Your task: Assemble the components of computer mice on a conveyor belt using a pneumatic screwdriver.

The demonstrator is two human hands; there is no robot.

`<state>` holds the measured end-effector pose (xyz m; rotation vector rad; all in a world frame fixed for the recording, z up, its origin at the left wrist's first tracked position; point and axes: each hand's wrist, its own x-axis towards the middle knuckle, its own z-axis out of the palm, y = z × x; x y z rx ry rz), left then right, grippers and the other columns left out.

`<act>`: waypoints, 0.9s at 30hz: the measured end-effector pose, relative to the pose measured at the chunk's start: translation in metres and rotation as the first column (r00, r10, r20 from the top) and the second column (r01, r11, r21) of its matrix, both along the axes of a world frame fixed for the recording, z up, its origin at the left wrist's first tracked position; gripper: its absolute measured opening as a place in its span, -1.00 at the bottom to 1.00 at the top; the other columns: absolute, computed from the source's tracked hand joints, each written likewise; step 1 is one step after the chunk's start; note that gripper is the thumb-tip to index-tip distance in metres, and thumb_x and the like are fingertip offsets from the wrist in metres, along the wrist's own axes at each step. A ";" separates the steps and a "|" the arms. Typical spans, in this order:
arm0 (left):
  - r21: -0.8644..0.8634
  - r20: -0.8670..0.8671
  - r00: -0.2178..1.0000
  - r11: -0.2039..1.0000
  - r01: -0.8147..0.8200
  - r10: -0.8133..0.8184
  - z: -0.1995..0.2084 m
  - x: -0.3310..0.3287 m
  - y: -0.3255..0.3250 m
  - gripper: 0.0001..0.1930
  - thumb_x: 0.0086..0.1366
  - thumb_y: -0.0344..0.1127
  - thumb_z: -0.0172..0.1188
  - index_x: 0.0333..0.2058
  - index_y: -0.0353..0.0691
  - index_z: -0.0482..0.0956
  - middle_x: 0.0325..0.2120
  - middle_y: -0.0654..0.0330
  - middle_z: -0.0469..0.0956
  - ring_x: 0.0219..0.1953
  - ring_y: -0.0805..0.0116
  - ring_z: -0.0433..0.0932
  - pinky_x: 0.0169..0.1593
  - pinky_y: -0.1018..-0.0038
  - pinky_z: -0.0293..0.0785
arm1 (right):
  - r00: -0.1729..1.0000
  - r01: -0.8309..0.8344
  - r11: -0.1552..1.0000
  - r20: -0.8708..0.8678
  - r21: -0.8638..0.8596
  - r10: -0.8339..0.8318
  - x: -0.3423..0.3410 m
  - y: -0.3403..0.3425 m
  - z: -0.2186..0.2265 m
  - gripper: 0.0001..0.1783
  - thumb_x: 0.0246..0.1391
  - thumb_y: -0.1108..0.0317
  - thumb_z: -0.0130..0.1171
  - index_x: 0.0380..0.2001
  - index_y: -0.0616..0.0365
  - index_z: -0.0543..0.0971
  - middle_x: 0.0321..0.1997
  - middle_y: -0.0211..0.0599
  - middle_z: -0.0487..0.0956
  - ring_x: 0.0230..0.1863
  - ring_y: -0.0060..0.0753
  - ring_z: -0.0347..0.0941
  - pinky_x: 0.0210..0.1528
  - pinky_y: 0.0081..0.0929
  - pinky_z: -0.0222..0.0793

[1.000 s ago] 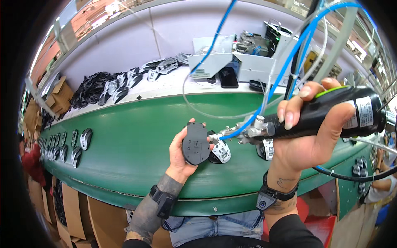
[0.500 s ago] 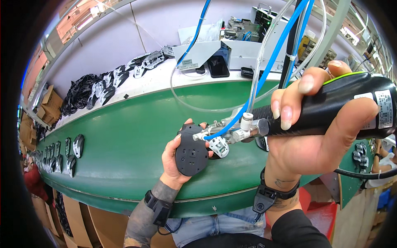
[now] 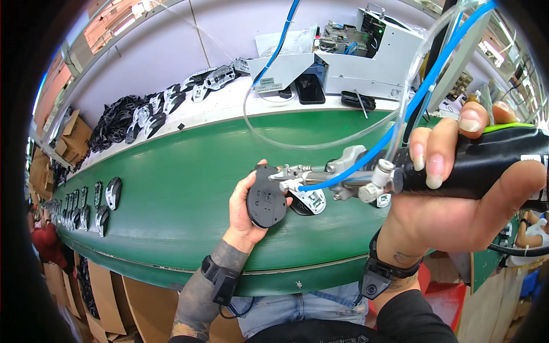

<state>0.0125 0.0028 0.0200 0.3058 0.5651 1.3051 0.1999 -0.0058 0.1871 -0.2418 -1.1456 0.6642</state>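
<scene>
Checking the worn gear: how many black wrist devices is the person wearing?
2: the left wrist device, below the left hand, and the right wrist device, below the right hand. Both show plainly.

A black slab [image 3: 310,89] lies on the white shelf [image 3: 227,103]; a cardboard box [image 3: 74,138] stands leftward.

The underside of the black shell [image 3: 266,197] looked like smooth, matt plastic. The dark tool [image 3: 494,154] had a glossy plastic body and a tip assembly [image 3: 341,191] of bright, bare metal. The blue hose [image 3: 374,153] and the clear tube [image 3: 320,147] were smooth plastic. The green bench [image 3: 183,188] had a smooth, softly shining surface. The cardboard [image 3: 108,297] looked matt; the jeans [image 3: 269,314] were faded denim cloth.
</scene>
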 end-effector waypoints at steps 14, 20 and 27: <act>0.070 0.132 0.968 0.976 0.205 -0.213 -0.004 0.002 -0.009 -0.42 0.23 -0.16 -0.04 0.21 -0.16 0.11 -0.05 -0.09 0.38 -0.22 0.07 0.54 -0.15 0.07 0.55 | 1.000 0.002 0.997 -0.006 -0.078 -0.002 -0.008 0.001 0.000 -0.30 0.08 -0.30 -0.08 -0.07 0.17 0.31 -0.39 -0.30 0.42 -0.69 -0.56 0.22 -0.54 -0.53 0.15; 0.124 0.065 0.973 0.970 0.210 -0.219 -0.003 0.002 -0.010 -0.41 0.23 -0.17 0.00 0.21 -0.15 0.11 -0.05 -0.02 0.38 -0.23 0.12 0.53 -0.18 0.11 0.56 | 1.000 -0.012 0.994 -0.007 -0.109 0.012 -0.009 0.000 0.000 -0.31 0.09 -0.29 -0.08 -0.06 0.17 0.31 -0.38 -0.29 0.41 -0.68 -0.56 0.23 -0.55 -0.54 0.15; 0.070 -0.152 0.967 0.978 -0.198 0.206 -0.008 -0.022 0.012 -0.53 0.23 -0.13 0.01 0.10 -0.09 0.25 -0.10 0.12 0.39 -0.27 0.25 0.50 -0.26 0.25 0.54 | 0.998 -0.057 0.998 0.033 -0.040 0.059 0.002 -0.009 0.004 -0.32 0.13 -0.25 -0.11 -0.02 0.19 0.29 -0.34 -0.31 0.40 -0.68 -0.61 0.23 -0.55 -0.59 0.16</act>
